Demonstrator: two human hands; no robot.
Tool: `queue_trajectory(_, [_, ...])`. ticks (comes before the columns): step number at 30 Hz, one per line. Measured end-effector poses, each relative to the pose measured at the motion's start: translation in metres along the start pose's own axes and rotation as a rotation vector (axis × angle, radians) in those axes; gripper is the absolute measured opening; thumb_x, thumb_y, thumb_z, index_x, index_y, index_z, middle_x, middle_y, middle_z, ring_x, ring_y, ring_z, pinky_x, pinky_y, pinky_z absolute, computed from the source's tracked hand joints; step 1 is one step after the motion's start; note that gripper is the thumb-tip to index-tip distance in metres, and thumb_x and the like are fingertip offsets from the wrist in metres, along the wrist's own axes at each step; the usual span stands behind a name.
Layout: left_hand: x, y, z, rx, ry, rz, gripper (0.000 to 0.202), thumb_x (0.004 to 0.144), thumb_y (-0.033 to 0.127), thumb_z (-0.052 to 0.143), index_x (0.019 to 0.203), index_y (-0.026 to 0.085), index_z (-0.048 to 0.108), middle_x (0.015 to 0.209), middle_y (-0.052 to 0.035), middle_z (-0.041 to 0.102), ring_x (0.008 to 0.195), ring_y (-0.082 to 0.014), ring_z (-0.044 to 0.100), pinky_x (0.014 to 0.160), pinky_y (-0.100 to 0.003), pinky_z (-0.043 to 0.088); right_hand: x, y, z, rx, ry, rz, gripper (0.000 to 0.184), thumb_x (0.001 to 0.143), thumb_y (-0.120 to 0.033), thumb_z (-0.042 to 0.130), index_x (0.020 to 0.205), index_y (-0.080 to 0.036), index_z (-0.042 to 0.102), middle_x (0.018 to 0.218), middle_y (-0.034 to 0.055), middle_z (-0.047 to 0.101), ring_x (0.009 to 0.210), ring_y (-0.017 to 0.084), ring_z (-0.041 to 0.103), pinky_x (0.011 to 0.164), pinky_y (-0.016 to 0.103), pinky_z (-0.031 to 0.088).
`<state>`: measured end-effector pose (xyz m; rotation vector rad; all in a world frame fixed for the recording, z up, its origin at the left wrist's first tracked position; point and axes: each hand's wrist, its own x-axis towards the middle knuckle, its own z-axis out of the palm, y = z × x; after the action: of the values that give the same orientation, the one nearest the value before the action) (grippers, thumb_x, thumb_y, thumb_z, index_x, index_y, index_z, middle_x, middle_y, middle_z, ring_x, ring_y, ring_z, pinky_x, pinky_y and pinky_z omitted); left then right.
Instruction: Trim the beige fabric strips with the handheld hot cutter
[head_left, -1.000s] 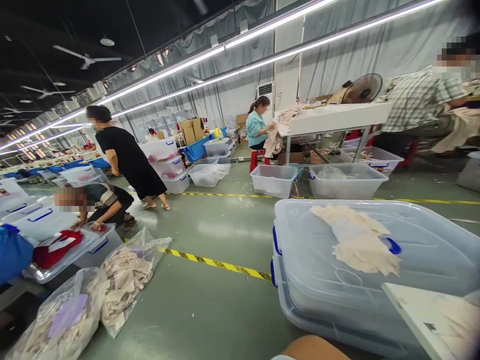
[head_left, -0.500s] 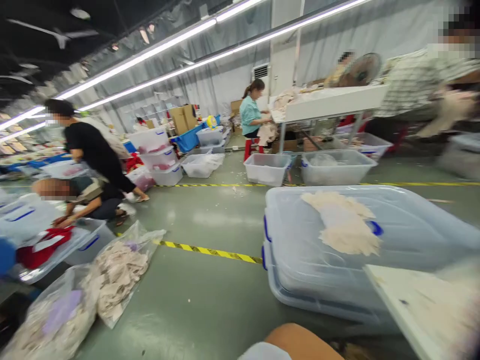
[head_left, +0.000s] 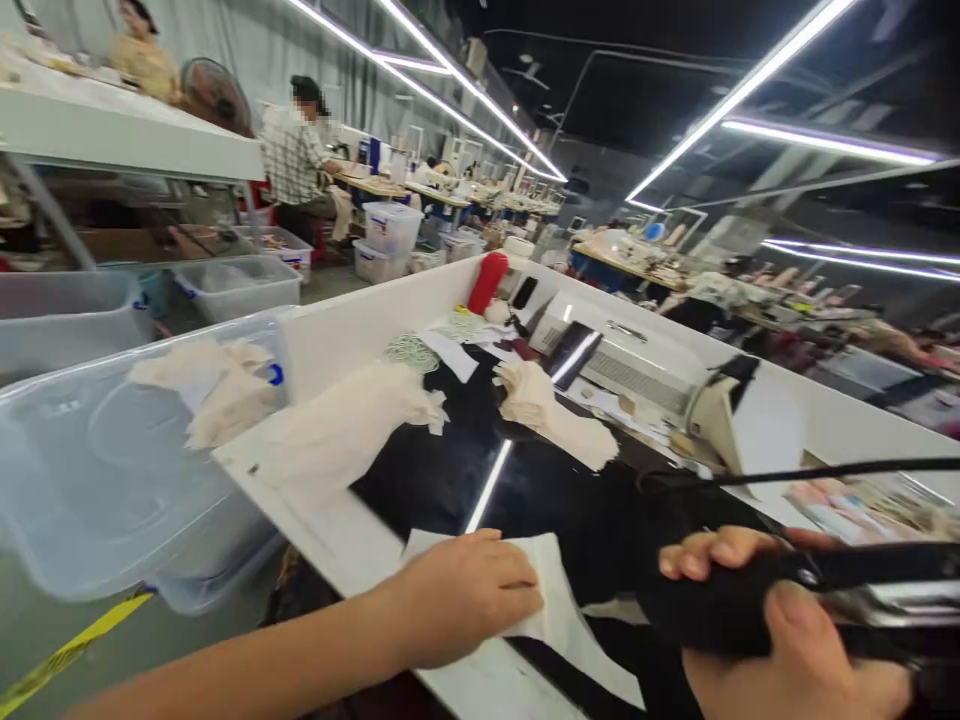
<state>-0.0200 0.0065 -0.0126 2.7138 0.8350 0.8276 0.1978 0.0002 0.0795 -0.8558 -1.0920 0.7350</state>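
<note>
In the head view, my left hand [head_left: 476, 590] presses down on a cream fabric piece [head_left: 562, 595] at the near side of the table, its fingers curled together over it. My right hand [head_left: 806, 650] is wrapped round a black hand tool [head_left: 709, 605] with a rivet and a shiny metal part; blur hides its exact kind. The tool is to the right of the fabric, above the black tabletop [head_left: 465, 465]. Farther back lie a cream fabric stack [head_left: 551, 410] and a larger cream pile [head_left: 337, 430].
A lidded clear bin [head_left: 82, 450] bearing cream pieces stands left of the table. A black cable [head_left: 810, 472] runs at the right. A red cone [head_left: 487, 283], a white machine [head_left: 622, 365] and pale cords [head_left: 412, 350] lie along the back. Co-workers sit beyond.
The view has swung right, from floor and bins to the table. Both my hands have come into view, the left on fabric and the right holding the black tool.
</note>
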Motion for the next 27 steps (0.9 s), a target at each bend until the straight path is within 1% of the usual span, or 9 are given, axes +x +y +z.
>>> queue_trajectory(1, [-0.003, -0.005, 0.0, -0.012, -0.007, 0.029, 0.025, 0.103, 0.009, 0.058, 0.121, 0.024, 0.067, 0.124, -0.0036, 0.074, 0.121, -0.021, 0.068, 0.12, -0.038, 0.048, 0.001, 0.002, 0.002, 0.04, 0.084, -0.031, 0.033, 0.081, -0.028, 0.082, 0.109, -0.03, 0.065, 0.076, -0.0055, 0.062, 0.065, 0.017, 0.06, 0.059, 0.032, 0.06])
queue_trajectory(4, [-0.004, -0.015, -0.004, -0.03, -0.001, 0.079, 0.026, 0.105, 0.005, 0.054, 0.125, 0.019, 0.064, 0.126, -0.0046, 0.073, 0.117, -0.0188, 0.069, 0.122, -0.039, 0.047, 0.002, 0.005, 0.012, 0.071, 0.152, -0.059, 0.038, 0.073, -0.03, 0.088, 0.104, -0.028, 0.066, 0.07, -0.0045, 0.063, 0.059, 0.017, 0.058, 0.052, 0.031, 0.057])
queue_trajectory(7, [0.006, -0.02, -0.01, -0.046, 0.034, 0.117, 0.024, 0.106, 0.004, 0.052, 0.123, 0.015, 0.066, 0.127, -0.008, 0.073, 0.117, -0.0195, 0.069, 0.118, -0.037, 0.05, -0.003, 0.002, 0.017, 0.069, 0.137, -0.074, 0.042, 0.073, -0.035, 0.092, 0.105, -0.027, 0.066, 0.07, -0.0038, 0.065, 0.057, 0.017, 0.059, 0.051, 0.03, 0.057])
queue_trajectory(10, [0.023, -0.028, -0.012, -0.052, 0.013, 0.155, 0.027, 0.104, 0.001, 0.051, 0.123, 0.012, 0.067, 0.127, -0.0117, 0.072, 0.12, -0.0221, 0.068, 0.109, -0.035, 0.057, -0.01, -0.002, 0.016, 0.074, 0.129, -0.068, 0.042, 0.074, -0.038, 0.093, 0.105, -0.027, 0.066, 0.07, -0.0034, 0.065, 0.056, 0.016, 0.06, 0.05, 0.03, 0.057])
queue_trajectory(13, [0.038, -0.039, -0.012, -0.054, -0.069, 0.189, 0.029, 0.102, 0.0, 0.052, 0.125, 0.011, 0.067, 0.127, -0.0118, 0.071, 0.119, -0.0233, 0.068, 0.104, -0.034, 0.06, -0.016, -0.004, 0.015, 0.061, 0.126, -0.08, 0.043, 0.076, -0.04, 0.093, 0.107, -0.028, 0.066, 0.071, -0.0029, 0.065, 0.055, 0.016, 0.061, 0.049, 0.03, 0.058])
queue_trajectory(16, [0.047, -0.048, -0.012, -0.047, -0.169, 0.21, 0.031, 0.102, -0.001, 0.051, 0.124, 0.011, 0.067, 0.124, -0.0102, 0.072, 0.114, -0.0217, 0.069, 0.102, -0.033, 0.06, -0.021, -0.006, 0.014, 0.036, 0.114, -0.089, 0.042, 0.078, -0.042, 0.092, 0.107, -0.026, 0.066, 0.071, -0.0018, 0.064, 0.054, 0.016, 0.062, 0.049, 0.031, 0.059])
queue_trajectory(20, [0.046, -0.056, -0.013, -0.049, -0.221, 0.235, 0.028, 0.104, 0.002, 0.049, 0.12, 0.013, 0.069, 0.122, -0.0093, 0.072, 0.113, -0.0203, 0.069, 0.102, -0.032, 0.06, -0.025, -0.007, 0.005, 0.006, 0.092, -0.086, 0.038, 0.081, -0.042, 0.089, 0.107, -0.027, 0.065, 0.071, -0.0007, 0.064, 0.054, 0.018, 0.064, 0.049, 0.034, 0.062])
queue_trajectory(24, [0.04, -0.059, -0.017, -0.046, -0.227, 0.242, 0.027, 0.107, 0.006, 0.046, 0.119, 0.015, 0.068, 0.123, -0.0095, 0.072, 0.116, -0.0209, 0.069, 0.101, -0.031, 0.06, -0.031, -0.004, -0.005, 0.005, 0.036, -0.058, 0.037, 0.085, -0.041, 0.085, 0.114, -0.029, 0.064, 0.076, 0.0008, 0.065, 0.06, 0.021, 0.067, 0.054, 0.039, 0.063])
queue_trajectory(27, [0.036, -0.059, -0.021, -0.043, -0.223, 0.239, 0.028, 0.109, 0.008, 0.043, 0.121, 0.016, 0.068, 0.125, -0.0094, 0.072, 0.119, -0.0205, 0.068, 0.103, -0.031, 0.059, -0.035, -0.001, -0.007, 0.015, 0.04, -0.058, 0.037, 0.088, -0.039, 0.083, 0.118, -0.031, 0.064, 0.079, 0.0012, 0.065, 0.063, 0.021, 0.066, 0.056, 0.04, 0.063])
